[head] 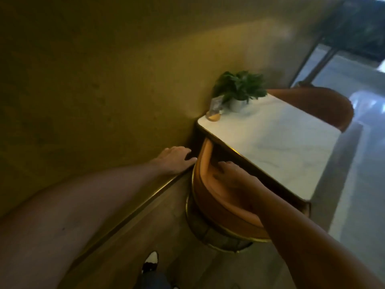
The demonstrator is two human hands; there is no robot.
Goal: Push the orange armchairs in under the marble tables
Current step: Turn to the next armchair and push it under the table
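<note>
The right hand (235,176) lies flat, fingers spread, over the top edge of the near armchair (216,207); the left hand (175,159) rests open, palm down, at the wall (93,80) beside that chair. One marble table (273,144) covers the near chair's seat, and a second armchair (320,105) sits at its far side. On the table stand one plant (239,86) in a white pot and one glass (213,115); one shoe (150,261) shows below.

near orange armchair (210,207): seat mostly tucked under the tabletop (277,142), can't see it | far armchair (318,105): only the back shows | right hand (235,176): pretty blurry, grip unclear | shoe (150,260): half cut off | thing beside the potted plant (239,88): too fuzzy to ID
</note>
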